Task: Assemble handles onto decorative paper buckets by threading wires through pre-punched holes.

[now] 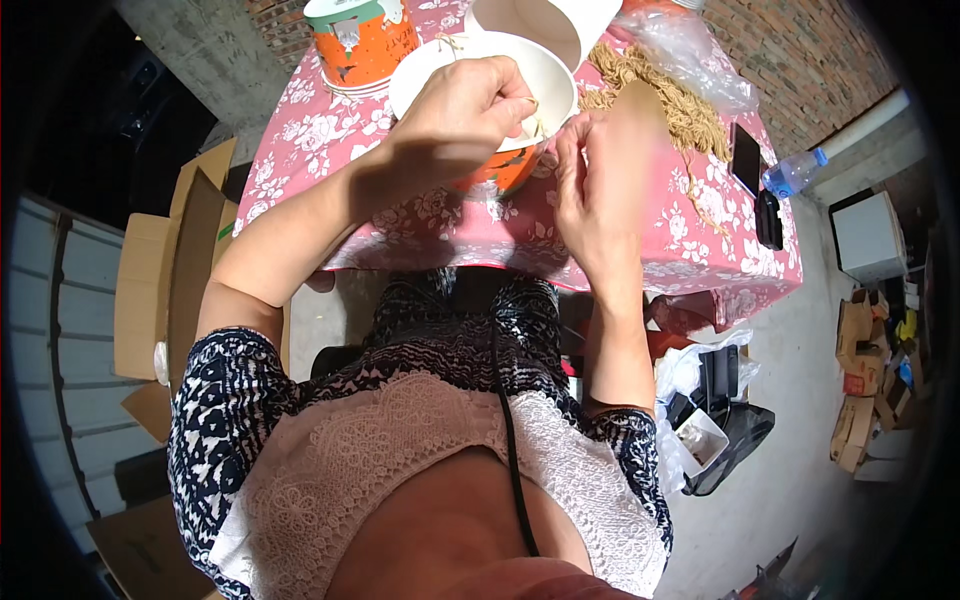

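Note:
A paper bucket [512, 168], white inside with an orange printed outside, stands near the front of the table. Across its mouth reaches my left hand [465, 100], thumb and fingers pinched on a thin tan cord [540, 122] at the bucket's right inner wall. My right hand [605, 185] is just outside the right rim, partly blurred, its thumb and fingers pressed together; what lies between them is hidden. A second short piece of cord [450, 42] shows at the far rim. To the right lies a loose bundle of tan cords [680, 100].
Stacked orange buckets [362, 50] stand far left; another white-lined container [545, 25] is behind. A clear plastic bag [700, 60], phone [745, 160], black case [768, 220] and water bottle [795, 173] line the right side. Cardboard boxes [145, 290] stand left of the table.

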{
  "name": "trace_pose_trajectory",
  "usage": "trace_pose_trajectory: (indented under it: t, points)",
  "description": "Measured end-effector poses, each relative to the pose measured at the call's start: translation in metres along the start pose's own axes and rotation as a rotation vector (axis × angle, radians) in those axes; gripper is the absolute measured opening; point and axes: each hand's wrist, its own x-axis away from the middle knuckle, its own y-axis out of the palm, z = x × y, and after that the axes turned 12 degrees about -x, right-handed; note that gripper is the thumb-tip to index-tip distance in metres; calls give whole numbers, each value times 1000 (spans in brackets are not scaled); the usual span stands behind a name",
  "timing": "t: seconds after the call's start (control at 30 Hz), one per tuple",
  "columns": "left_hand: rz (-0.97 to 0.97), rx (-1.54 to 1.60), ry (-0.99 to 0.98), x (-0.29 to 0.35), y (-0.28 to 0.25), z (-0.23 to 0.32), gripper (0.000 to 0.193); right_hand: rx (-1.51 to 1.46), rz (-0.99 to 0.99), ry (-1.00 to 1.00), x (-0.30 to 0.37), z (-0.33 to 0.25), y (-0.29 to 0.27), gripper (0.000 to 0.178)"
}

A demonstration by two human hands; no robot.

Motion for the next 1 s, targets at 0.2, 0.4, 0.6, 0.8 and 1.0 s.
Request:
trace_pose_trajectory:
  t: [0.2, 0.4, 0.6, 0.8, 1.0]
  points:
    - [-35, 27, -93, -8, -5, -11, 17, -9, -145, 123, 26, -6, -6, 9]
    - [-108, 284, -142, -10, -12, -3, 10, -703, 36, 688, 32, -1, -7, 18]
    - [-126, 218, -142, -10, -9, -8, 10, -1004, 194, 861, 34, 1, 11, 30]
    - [-72, 216, -133, -13, -7, -18, 15, -654, 140, 601, 41, -2, 17, 12]
    - [-22, 83, -107, -13, -5, -19, 19, -247, 158, 191, 36, 3, 15, 9]
